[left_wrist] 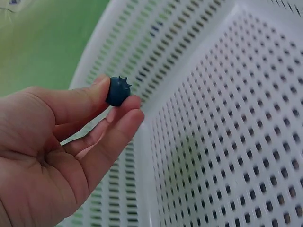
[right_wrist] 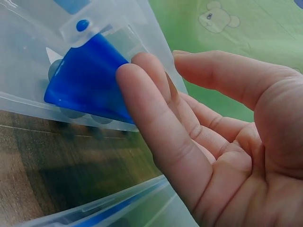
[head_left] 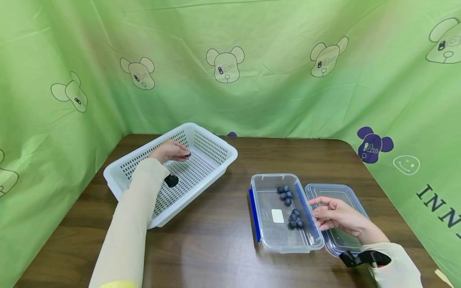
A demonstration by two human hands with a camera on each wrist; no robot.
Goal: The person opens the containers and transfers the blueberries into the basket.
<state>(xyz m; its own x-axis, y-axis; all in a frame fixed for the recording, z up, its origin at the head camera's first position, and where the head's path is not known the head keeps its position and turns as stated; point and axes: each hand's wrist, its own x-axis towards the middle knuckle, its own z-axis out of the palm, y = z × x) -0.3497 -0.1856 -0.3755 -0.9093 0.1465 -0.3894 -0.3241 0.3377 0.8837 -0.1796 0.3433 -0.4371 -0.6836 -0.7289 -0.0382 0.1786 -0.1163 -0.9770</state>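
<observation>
Between thumb and fingertips, my left hand (head_left: 171,151) pinches a single blueberry (left_wrist: 119,91), its crown facing outward in the left wrist view. That hand is inside the white perforated basket (head_left: 203,200), above its slotted floor. My right hand (head_left: 340,218) has its fingers loosely extended at the right side of a clear plastic container (head_left: 266,240). In the right wrist view the fingertips lie right by the container's blue latch (right_wrist: 90,75), with nothing between thumb and fingers. Two small clusters of blueberries (head_left: 296,219) sit on the container's floor.
A clear lid (head_left: 331,190) lies on the wooden table (head_left: 205,256) to the right of the container, partly beneath my right hand. A green printed curtain (head_left: 270,100) stands behind the table and along both sides.
</observation>
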